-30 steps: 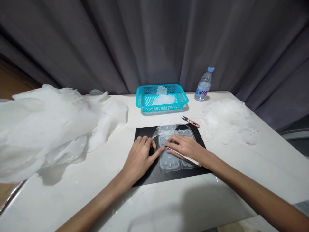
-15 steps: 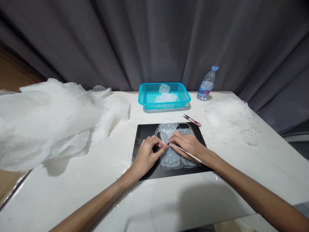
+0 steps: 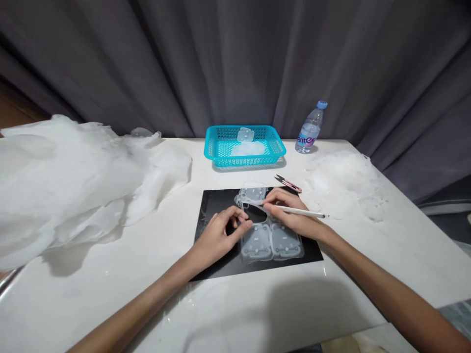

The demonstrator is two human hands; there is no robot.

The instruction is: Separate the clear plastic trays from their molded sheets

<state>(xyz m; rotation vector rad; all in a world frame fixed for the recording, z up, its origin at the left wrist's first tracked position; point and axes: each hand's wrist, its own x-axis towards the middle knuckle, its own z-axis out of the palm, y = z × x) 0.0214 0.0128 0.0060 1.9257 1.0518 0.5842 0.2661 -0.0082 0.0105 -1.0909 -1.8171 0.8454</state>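
Note:
A translucent moulded silicone-like sheet (image 3: 256,241) with rounded square panels lies on a black mat (image 3: 221,267). One opening in the sheet shows the mat beneath. My left hand (image 3: 221,230) rests at the sheet's left side, thumb and index finger curved and slightly apart near that opening. In my right hand (image 3: 290,208) is a thin white pen-like stick (image 3: 303,212), gripped between thumb and fingers. Its dark end points right, while the other end is hidden at my fingertips by the sheet's upper part.
A turquoise basket (image 3: 209,149) behind the mat holds translucent pieces (image 3: 248,148). Pink-handled thread snips (image 3: 290,184) lie beyond my right hand. A water bottle (image 3: 309,128) stands at the back. A large translucent heap (image 3: 84,181) fills the left, a smaller pile (image 3: 346,181) the right.
My hands have moved apart, the right one up and away from the left. A panel between them no longer shows, leaving a dark opening. The view has shifted slightly.

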